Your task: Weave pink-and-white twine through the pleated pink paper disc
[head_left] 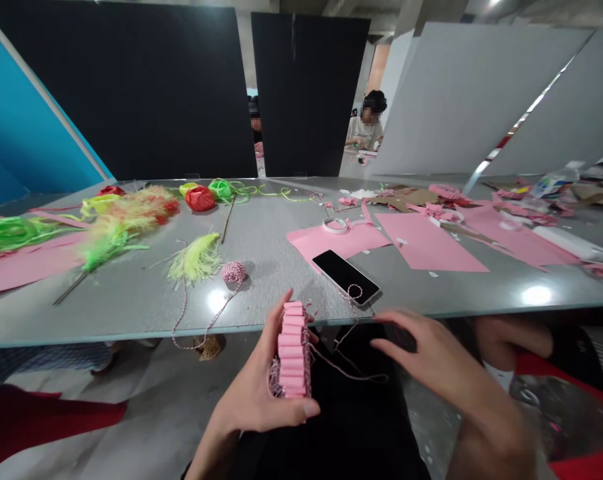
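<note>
The left hand (pixel 261 395) clasps the pleated pink bundle (pixel 293 348), likely light and crushable, best held by its ends, while the right hand (pixel 438 363) hangs with thumb and forefinger spread.

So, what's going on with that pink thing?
The person's left hand is holding up a pink folded bundle with thin string along its sides. Their right hand is beside it, thumb and finger apart; I can't tell if it touches the string. On the table are a black-screened phone and a little string ball.
</note>
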The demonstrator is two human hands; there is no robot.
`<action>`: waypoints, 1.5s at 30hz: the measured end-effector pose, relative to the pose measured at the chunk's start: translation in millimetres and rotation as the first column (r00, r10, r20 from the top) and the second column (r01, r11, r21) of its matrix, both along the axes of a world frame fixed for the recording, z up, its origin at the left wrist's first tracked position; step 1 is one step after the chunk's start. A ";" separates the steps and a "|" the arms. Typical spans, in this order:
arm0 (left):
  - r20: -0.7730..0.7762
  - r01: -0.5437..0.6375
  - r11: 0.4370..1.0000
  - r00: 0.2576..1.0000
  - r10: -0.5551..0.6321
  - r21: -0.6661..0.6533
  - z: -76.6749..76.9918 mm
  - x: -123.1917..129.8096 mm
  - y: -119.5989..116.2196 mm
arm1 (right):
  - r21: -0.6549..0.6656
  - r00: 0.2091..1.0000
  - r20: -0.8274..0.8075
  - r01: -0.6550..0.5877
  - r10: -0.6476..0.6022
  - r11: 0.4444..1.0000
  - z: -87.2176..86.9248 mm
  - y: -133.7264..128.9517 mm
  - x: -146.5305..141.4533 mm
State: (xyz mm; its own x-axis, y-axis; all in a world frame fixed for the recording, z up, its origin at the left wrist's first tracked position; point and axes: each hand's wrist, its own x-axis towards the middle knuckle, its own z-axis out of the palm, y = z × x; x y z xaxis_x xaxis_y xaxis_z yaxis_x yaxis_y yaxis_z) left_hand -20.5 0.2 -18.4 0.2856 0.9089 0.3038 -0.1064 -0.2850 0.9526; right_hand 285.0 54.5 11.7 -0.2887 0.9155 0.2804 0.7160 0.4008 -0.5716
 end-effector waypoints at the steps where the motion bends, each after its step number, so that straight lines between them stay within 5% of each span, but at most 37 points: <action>1: -0.016 0.012 1.000 1.000 -0.012 0.010 -0.1 2.9 -0.1 | -0.013 0.989 -0.096 -0.110 0.109 0.994 9.1 -5.7 -20.9; 3: -0.044 0.025 0.999 0.999 -0.024 0.034 -0.3 7.3 -0.6 | 0.008 0.916 -0.245 -0.325 0.317 0.946 25.1 -17.4 -60.0; 5: -0.060 0.023 0.999 0.998 -0.021 0.040 -0.6 8.0 -0.8 | 0.039 0.873 -0.272 -0.411 0.405 0.911 31.3 -25.1 -79.2; 8: -0.042 -0.019 0.999 0.999 0.020 0.031 -1.0 2.9 0.2 | -0.065 0.958 -0.024 -0.285 0.285 0.956 21.4 -25.2 -66.0; 11: -0.010 -0.055 0.998 0.998 0.055 0.022 -1.4 -1.6 2.1 | -0.157 0.959 0.231 -0.128 0.162 0.979 11.6 -19.6 -45.2; 17: -0.068 -0.035 0.998 0.997 0.039 0.057 0.3 4.4 1.8 | 0.022 0.912 -0.194 -0.365 0.362 0.931 31.2 -27.4 -81.4; 24: -0.012 -0.042 0.999 0.999 0.043 0.014 0.5 4.4 4.2 | -0.248 0.903 0.266 -0.274 0.337 0.929 24.4 -30.9 -62.0; 29: 0.024 0.005 1.000 1.000 -0.006 0.025 0.2 7.0 4.5 | -0.172 0.917 -0.083 -0.399 0.390 0.901 36.8 -31.2 -78.1; 34: 0.009 -0.076 0.997 0.997 0.076 0.028 -2.8 2.2 2.5 | -0.264 0.839 0.141 -0.479 0.525 0.837 29.5 -35.3 -72.4; 40: 0.017 -0.011 0.998 1.000 0.010 0.062 -3.4 2.3 3.7 | -0.228 0.911 -0.136 -0.411 0.389 0.882 35.7 -31.5 -84.8; 45: 0.017 0.021 0.998 1.000 -0.022 0.066 -8.8 3.8 5.0 | -0.335 0.835 -0.021 -0.524 0.550 0.783 38.0 -31.1 -76.5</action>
